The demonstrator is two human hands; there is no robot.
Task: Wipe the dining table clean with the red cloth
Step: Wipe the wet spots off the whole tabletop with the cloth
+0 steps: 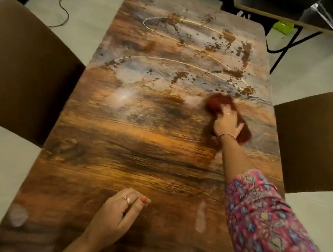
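Biggest risk imo: the dining table (139, 143) has brown crumbs (228, 42) on its far half, and a hard sideways sweep could flick them off the right edge, near the chair (314, 141). Plenty of room leftward. Right hand (226, 124) presses the red cloth (219, 102) mid-right, grip blurry, can't tell. Left hand (119, 213) rests loosely curled, holding nothing.

Dining room: wooden dining table (139, 143) between two brown chairs (24, 65).

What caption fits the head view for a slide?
Right hand wipes red cloth across stained dining table.
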